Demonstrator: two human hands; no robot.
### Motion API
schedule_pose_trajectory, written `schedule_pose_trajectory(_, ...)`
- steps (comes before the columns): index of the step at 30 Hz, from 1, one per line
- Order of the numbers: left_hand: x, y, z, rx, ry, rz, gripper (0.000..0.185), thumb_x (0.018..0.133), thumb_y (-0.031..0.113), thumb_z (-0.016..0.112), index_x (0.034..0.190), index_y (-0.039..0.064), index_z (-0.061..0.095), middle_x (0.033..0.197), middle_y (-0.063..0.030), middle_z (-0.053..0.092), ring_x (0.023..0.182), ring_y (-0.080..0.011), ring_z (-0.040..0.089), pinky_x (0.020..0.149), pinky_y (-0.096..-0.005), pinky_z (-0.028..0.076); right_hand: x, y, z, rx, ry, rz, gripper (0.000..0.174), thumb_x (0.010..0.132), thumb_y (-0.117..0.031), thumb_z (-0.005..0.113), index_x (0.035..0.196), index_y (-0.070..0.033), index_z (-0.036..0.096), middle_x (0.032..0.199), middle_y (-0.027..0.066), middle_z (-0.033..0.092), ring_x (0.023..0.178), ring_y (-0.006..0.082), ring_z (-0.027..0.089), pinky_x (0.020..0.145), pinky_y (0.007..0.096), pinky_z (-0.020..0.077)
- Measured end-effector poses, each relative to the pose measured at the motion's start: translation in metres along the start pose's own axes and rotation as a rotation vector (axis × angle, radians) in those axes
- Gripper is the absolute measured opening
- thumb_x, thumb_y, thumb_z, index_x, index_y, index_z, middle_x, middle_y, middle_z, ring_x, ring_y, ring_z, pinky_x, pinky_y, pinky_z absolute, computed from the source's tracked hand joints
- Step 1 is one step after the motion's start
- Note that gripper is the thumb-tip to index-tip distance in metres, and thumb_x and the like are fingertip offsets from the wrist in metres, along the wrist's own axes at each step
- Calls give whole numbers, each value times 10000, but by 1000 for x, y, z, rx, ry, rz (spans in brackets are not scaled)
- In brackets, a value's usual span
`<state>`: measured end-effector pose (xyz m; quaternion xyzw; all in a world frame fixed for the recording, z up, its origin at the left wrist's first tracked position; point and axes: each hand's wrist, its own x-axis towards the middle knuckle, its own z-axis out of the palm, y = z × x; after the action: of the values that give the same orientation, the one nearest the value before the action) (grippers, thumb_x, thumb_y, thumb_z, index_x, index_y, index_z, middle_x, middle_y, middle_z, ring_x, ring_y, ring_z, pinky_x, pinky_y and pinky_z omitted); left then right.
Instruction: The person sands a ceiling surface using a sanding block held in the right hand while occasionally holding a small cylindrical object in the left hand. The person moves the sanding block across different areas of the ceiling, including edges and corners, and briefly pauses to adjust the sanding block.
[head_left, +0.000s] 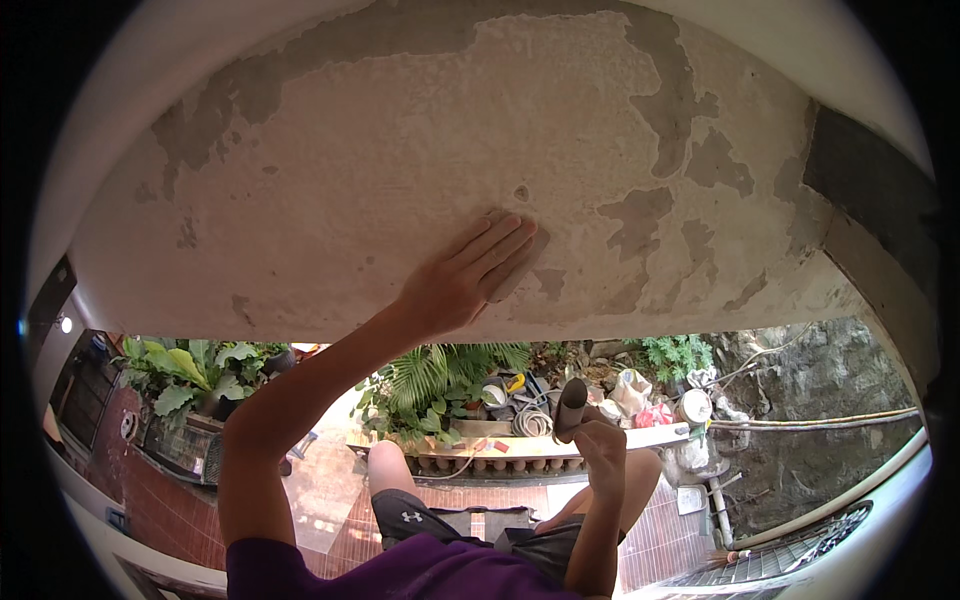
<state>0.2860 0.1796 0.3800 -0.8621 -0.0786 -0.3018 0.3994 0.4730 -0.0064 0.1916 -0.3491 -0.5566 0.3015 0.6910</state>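
Observation:
My left hand (472, 274) lies with straight fingers on a patchy plastered surface (360, 150) overhead. Beneath the fingers is a flat grey-brown piece (529, 259), possibly sandpaper, pressed to the plaster; most of it is hidden by the hand. Lower down, in front of my right thigh, my right hand (602, 442) is closed around a dark object with a rounded end (571, 405), which looks like a tool; its exact kind is unclear. Grey patches (637, 217) show where the pale coat is absent, and a small round pit (521, 193) sits just above my left fingertips.
Below are a planter ledge (525, 442) with balusters, a coiled hose (532, 421), a white bucket (694, 406) and leafy plants (427, 382). A rough stone wall (817, 465) and pipes stand right. A dark bag-like item (487, 521) appears between my legs, above the tiled floor (345, 551).

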Motion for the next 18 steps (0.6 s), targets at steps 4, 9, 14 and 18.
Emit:
schedule_pose_trajectory(4, 15, 8, 11, 127, 13, -16, 500, 861, 160, 520, 1338, 11, 509, 1455, -133, 436, 1381, -275, 365, 1162, -420, 279, 1, 14, 0, 31, -13, 37, 189, 845, -135, 652, 859, 49, 690, 1027, 162, 654, 977, 237, 613, 874, 379, 462)
schedule_pose_trajectory(9, 97, 12, 30, 26, 227, -48, 521, 853, 163, 544, 1352, 23, 501, 1486, -116, 400, 1399, -257, 336, 1168, -403, 263, 0, 10, -2, 45, 0, 39, 191, 841, -132, 641, 833, 54, 686, 1026, 170, 655, 960, 236, 618, 852, 369, 475)
schedule_pose_trajectory(14, 115, 17, 28, 44, 206, -96, 583, 819, 167, 581, 1379, 40, 482, 1495, -102, 389, 1403, -238, 329, 1173, -390, 258, -6, -8, 2, -36, 43, 12, 236, 838, -168, 649, 840, 65, 687, 985, 164, 649, 917, 228, 622, 811, 340, 483)
schedule_pose_trajectory(18, 64, 0, 15, 98, 181, -51, 589, 807, 161, 583, 1376, 43, 487, 1489, -102, 399, 1397, -228, 344, 1171, -380, 267, -18, -12, 8, -7, 20, 24, 226, 856, -159, 646, 849, 62, 692, 996, 157, 648, 919, 232, 622, 805, 340, 485)
